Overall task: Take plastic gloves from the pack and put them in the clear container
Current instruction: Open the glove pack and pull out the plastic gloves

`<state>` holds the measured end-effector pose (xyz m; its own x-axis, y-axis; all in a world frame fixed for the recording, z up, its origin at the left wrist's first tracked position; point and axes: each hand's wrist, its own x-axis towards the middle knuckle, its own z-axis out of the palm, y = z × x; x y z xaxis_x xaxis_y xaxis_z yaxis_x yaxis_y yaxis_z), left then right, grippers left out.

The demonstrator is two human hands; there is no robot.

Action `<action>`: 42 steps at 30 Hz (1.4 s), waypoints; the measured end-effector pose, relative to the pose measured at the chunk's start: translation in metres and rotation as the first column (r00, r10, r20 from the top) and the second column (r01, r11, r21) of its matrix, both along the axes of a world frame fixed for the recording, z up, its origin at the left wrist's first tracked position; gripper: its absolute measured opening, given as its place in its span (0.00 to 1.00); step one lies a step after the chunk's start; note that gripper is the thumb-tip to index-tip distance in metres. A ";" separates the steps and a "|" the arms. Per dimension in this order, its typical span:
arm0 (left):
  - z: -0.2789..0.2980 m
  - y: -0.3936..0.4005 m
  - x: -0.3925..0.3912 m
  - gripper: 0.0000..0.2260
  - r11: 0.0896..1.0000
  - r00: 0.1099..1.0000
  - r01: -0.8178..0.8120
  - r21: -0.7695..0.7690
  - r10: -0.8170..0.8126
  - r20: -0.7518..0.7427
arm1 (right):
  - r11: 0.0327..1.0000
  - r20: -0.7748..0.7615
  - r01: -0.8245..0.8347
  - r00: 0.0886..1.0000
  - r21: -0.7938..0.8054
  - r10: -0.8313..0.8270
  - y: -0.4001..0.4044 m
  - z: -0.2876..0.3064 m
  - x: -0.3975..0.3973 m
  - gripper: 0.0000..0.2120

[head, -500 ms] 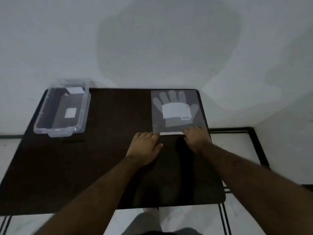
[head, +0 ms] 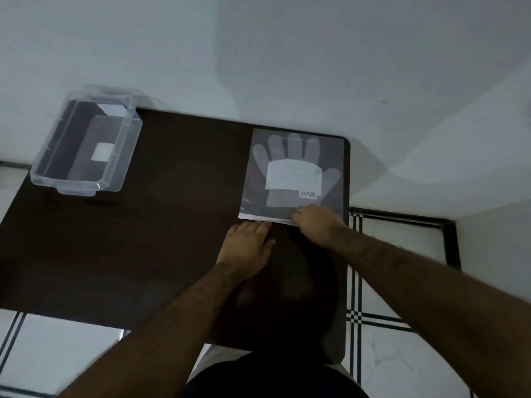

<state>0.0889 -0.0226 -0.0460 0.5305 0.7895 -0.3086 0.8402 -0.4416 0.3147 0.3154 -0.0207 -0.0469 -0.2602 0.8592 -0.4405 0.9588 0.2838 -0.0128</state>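
Nearest the camera, two bare forearms reach forward over a dark worktop that stands on a white tiled floor with dark lines. The left hand lies palm down on the worktop, its fingers flat and close together, their tips just at the near edge of the pack; it grips nothing. The right hand sits on the pack's near right corner, its fingers curled in over the white edge strip; whether they pinch the strip or only press on it cannot be told.

The pack lies flat at the far right of the worktop, close to the right edge. It is clear plastic, and a pale glove shape with a white label shows through it, fingers pointing away.

Well apart, at the far left corner, stands the clear container, open on top. A white wall rises behind.
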 end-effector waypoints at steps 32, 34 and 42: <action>-0.031 0.065 0.078 0.09 0.961 0.953 -0.262 0.092 0.273 -0.135 | 0.842 -0.621 0.524 0.704 0.128 -0.344 0.052 -0.008 0.027 0.08; -0.030 0.071 0.079 0.09 0.971 0.958 -0.223 0.091 0.235 -0.161 | 0.836 -0.627 0.534 0.695 0.124 -0.351 0.055 -0.008 0.027 0.08; -0.024 0.089 0.088 0.09 0.990 0.956 -0.034 0.137 0.072 -0.284 | 0.830 -0.636 0.545 0.684 0.118 -0.358 0.065 -0.011 0.032 0.09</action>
